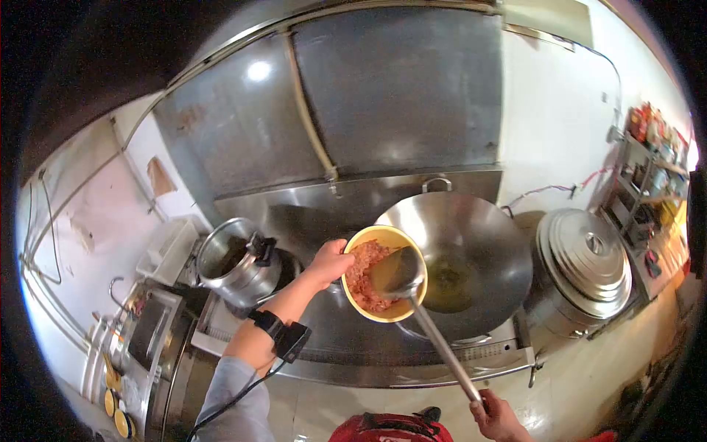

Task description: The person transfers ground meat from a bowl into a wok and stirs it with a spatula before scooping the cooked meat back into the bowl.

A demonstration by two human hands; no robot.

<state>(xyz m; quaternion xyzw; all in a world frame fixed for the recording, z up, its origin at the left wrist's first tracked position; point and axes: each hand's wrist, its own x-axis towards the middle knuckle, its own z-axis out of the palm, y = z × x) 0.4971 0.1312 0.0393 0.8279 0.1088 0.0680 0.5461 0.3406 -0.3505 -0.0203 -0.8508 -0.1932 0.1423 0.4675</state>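
My left hand (329,264) grips the rim of a yellow bowl (392,233), tilted so that its inside faces me. Reddish minced meat (362,276) lies along the bowl's left side. In my right hand (498,417) is the end of a long metal handle belonging to a ladle (440,345). The ladle's round head reaches into the bowl, right beside the meat. Behind and to the right sits a large wok (486,243), with some yellowish oil (448,283) at its bottom. The bowl overlaps the wok's left edge in this view.
Left of the wok stands a steel pot (237,269) on the steel stove (317,353). A big lidded pot (585,265) is on the right, by a shelf rack (641,173) holding bottles and packets. A white plastic bin (168,249) rests at the left wall.
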